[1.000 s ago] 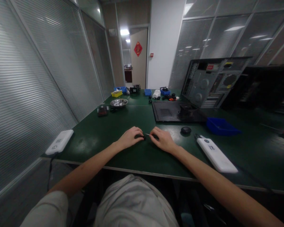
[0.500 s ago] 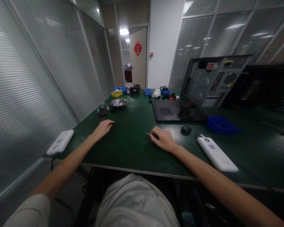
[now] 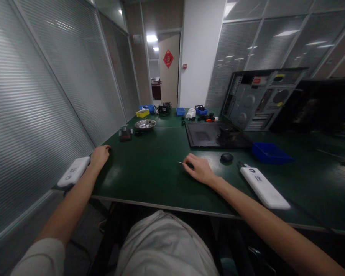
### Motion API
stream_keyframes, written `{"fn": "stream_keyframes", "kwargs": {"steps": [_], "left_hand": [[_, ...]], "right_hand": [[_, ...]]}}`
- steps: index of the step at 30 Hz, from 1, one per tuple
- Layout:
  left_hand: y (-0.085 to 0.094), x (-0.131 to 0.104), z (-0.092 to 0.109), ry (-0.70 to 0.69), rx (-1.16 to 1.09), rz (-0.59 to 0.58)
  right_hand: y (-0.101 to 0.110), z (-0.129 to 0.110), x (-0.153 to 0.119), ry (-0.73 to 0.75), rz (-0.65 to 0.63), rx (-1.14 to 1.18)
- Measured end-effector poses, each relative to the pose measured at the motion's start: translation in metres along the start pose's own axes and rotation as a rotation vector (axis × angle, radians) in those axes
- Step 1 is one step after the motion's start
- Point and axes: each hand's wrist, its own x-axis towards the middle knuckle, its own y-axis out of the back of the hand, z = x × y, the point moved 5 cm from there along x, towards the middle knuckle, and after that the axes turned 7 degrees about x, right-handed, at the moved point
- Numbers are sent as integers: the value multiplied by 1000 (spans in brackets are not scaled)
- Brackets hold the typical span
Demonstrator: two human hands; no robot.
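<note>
And the right hand (image 3: 199,169) pinches a slim tool (image 3: 180,162), tip toward nine o'clock, likely light, stiff, best gripped behind the point; the left hand's (image 3: 100,156) grip can't be told.

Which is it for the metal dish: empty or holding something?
Holding something: the metal dish has small pieces inside, too small to identify.

Nearer the person than the black panel (image 3: 199,138) on the green surface (image 3: 149,176), the right grip (image 3: 186,164) pinches a thin pale tool (image 3: 180,162); left of the panel is the left grip (image 3: 100,157), contents unclear.
</note>
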Motion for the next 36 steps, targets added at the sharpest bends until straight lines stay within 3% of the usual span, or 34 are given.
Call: {"fn": "stream_keyframes", "kwargs": {"steps": [12,27,36], "left_hand": [[-1,3,-12,51,-140,113],[7,-7,3,-31,63,100],[16,-13,12,-9,154,69]], "right_hand": [[3,-2,-1,1,-32,2],[-1,0,-1,13,-33,9],[1,-2,-1,19,-45,15]]}}
